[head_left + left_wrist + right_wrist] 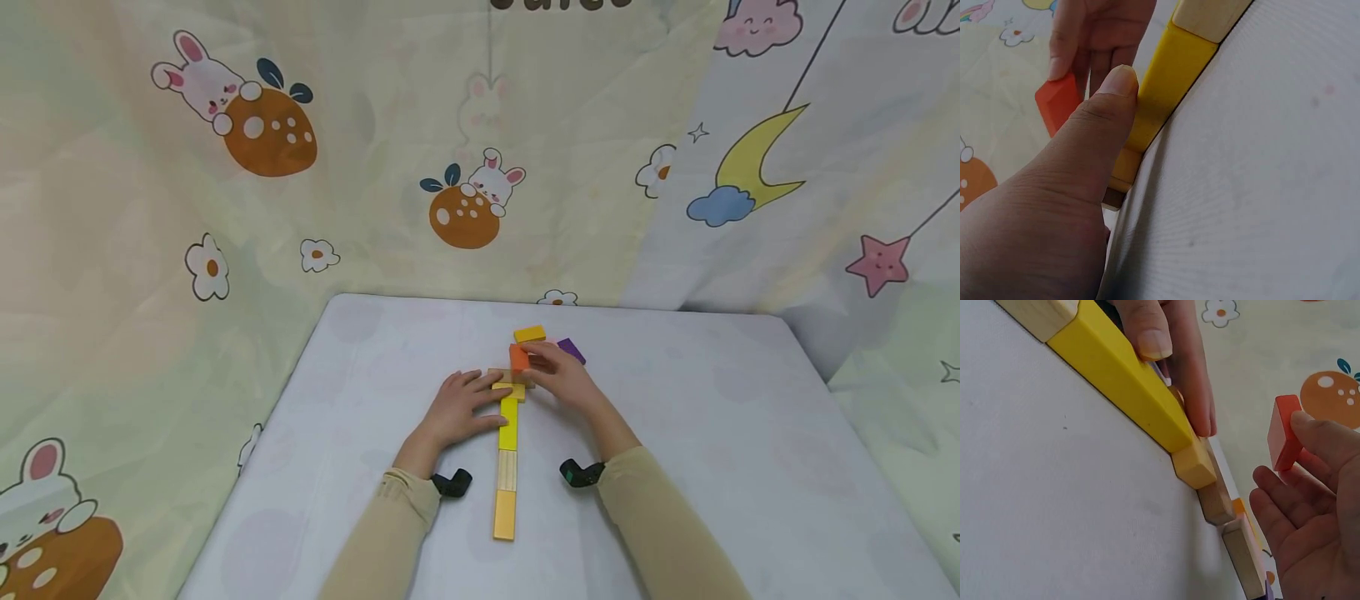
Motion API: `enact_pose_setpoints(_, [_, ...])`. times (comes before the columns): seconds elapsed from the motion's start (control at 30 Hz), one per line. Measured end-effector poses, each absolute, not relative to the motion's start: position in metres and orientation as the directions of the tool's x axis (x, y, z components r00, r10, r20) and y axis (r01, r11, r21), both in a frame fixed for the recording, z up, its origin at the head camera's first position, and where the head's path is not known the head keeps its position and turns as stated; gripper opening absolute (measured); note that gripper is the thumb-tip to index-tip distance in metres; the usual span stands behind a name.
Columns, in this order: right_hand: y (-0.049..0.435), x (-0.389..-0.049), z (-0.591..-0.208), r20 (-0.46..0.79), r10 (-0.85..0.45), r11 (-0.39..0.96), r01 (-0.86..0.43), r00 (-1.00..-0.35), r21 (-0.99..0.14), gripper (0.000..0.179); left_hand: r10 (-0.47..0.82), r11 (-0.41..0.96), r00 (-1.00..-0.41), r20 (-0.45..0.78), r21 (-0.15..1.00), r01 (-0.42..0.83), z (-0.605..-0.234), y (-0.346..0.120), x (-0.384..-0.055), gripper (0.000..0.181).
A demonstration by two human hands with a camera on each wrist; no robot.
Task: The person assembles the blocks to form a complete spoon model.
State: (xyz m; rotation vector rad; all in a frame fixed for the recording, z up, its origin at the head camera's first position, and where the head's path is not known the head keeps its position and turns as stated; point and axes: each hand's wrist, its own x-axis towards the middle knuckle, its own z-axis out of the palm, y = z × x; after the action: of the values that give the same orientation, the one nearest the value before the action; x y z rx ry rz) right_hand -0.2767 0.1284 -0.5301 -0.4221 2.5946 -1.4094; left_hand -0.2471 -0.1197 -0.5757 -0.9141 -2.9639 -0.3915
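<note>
Orange block (519,359) held near far end of block row (507,469)

Head: cropped lettering (561,3), unreadable, tops the backdrop (375,208); tabletop (675,400) spreads both sides.
Left wrist: relaxed left hand (1050,209) touches a yellow block (1167,89) with its thumb.
Right wrist: right hand (1316,528) pinches the orange block aloft.

A creased, pastel, cloth-like backdrop (375,133) rises behind the white, round-cornered bench (675,400), showing also to its left and right. Above the bench's far edge are a printed white rabbit (491,182), a spotted orange fruit (465,223) and a yellow crescent moon (750,158).
</note>
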Motion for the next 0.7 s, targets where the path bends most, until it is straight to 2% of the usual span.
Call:
enact_pose_setpoints(0.27, [0.117, -0.284, -0.536, -0.059, -0.301, 0.547, -0.122, -0.952, -0.828, 0.050, 0.549, 0.796, -0.831, 0.090, 0.246, 0.552, -0.579, -0.120, -0.248, 0.062])
enact_pose_setpoints(0.7, [0.121, -0.297, -0.537, -0.059, -0.321, 0.676, -0.185, -0.945, -0.713, 0.053, 0.554, 0.792, -0.828, 0.092, 0.248, 0.557, -0.578, -0.121, -0.247, 0.061])
